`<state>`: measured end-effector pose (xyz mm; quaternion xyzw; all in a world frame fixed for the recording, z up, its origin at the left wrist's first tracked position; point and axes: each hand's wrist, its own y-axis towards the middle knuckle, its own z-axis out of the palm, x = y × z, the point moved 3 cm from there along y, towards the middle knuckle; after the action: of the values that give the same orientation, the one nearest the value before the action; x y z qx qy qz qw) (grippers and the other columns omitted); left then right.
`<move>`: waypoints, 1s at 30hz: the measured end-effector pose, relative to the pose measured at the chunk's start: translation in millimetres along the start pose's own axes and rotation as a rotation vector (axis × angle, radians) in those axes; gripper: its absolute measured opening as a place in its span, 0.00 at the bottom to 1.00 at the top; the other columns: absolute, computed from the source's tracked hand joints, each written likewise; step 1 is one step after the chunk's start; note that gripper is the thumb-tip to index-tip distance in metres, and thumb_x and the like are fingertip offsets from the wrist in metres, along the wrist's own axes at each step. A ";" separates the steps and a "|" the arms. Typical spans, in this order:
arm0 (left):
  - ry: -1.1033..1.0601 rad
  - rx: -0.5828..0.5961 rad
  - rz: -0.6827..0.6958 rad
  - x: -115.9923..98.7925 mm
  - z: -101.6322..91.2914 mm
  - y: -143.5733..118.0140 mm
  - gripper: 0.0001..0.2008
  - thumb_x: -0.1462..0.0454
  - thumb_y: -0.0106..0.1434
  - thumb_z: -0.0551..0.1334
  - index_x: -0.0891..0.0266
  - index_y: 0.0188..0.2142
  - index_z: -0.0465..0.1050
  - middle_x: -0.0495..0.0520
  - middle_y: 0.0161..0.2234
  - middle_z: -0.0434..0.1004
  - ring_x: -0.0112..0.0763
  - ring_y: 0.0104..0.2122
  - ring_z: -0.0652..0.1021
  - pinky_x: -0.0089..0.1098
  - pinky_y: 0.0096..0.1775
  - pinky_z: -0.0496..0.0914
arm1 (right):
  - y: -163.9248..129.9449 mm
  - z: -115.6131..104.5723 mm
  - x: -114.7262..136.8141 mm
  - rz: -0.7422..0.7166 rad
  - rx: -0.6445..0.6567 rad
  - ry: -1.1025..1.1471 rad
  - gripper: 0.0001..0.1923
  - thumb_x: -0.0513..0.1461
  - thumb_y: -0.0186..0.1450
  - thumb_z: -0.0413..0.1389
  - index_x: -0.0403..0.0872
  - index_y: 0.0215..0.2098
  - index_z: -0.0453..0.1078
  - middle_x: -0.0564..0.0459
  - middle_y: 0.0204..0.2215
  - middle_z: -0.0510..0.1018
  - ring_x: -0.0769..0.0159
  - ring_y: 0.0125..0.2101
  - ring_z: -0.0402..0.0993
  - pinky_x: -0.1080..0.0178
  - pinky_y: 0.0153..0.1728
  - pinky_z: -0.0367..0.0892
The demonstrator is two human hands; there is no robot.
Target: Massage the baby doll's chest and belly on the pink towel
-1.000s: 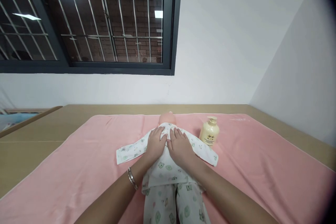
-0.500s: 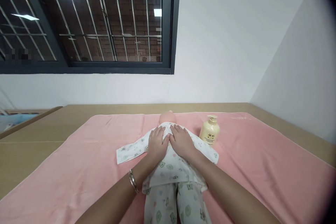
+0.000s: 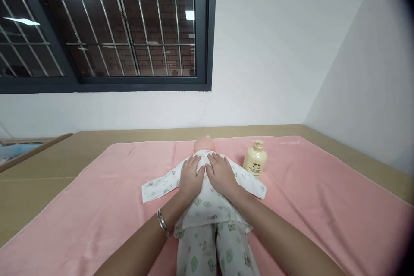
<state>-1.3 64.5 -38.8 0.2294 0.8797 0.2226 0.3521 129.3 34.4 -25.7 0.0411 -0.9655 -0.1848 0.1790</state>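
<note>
A baby doll (image 3: 203, 143) in white printed pyjamas lies on its back on a pink towel (image 3: 106, 194), head away from me. My left hand (image 3: 190, 177) rests flat on the left side of the doll's chest, with a silver bangle on its wrist. My right hand (image 3: 221, 174) lies flat on the right side of the chest, touching the left hand. Both palms press the shirt (image 3: 207, 205), fingers spread, holding nothing. The doll's sleeves stretch out to either side.
A cream pump bottle (image 3: 255, 159) stands on the towel just right of the doll's shoulder. The towel covers a tan table (image 3: 39, 168) set against a white wall. A barred dark window (image 3: 103, 30) is above left. A second wall runs along the right.
Both hands have stayed on the doll's chest, shifting only slightly toward its neck. The view has turned a little to the right.
</note>
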 end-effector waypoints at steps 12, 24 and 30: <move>-0.024 -0.026 -0.042 5.8 0.8 -3.1 0.21 0.61 0.65 0.53 0.65 0.55 0.68 0.61 0.56 0.70 0.44 0.58 0.67 0.49 0.61 0.58 | -3.5 -0.9 8.3 -0.015 0.004 -0.071 0.27 0.43 0.71 0.40 0.40 0.64 0.58 0.39 0.62 0.63 0.54 0.62 0.55 0.52 0.62 0.45; 0.056 -0.015 -0.012 12.1 2.6 -3.2 0.22 0.60 0.66 0.51 0.65 0.56 0.67 0.61 0.57 0.70 0.44 0.59 0.67 0.49 0.61 0.59 | 3.6 -0.2 -0.7 -0.113 0.038 0.019 0.27 0.43 0.70 0.41 0.40 0.65 0.56 0.40 0.63 0.60 0.56 0.64 0.52 0.52 0.64 0.42; 0.174 -0.019 -0.042 3.7 -2.9 -8.2 0.22 0.58 0.67 0.49 0.65 0.55 0.69 0.61 0.56 0.71 0.44 0.59 0.68 0.47 0.60 0.60 | 2.9 -3.8 -0.5 -0.115 0.029 0.051 0.26 0.43 0.71 0.40 0.41 0.64 0.57 0.41 0.63 0.61 0.58 0.64 0.52 0.53 0.64 0.42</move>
<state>-7.8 59.4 -43.3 0.1875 0.9093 0.2428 0.2812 131.1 35.8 -21.5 0.1038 -0.9592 -0.1797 0.1918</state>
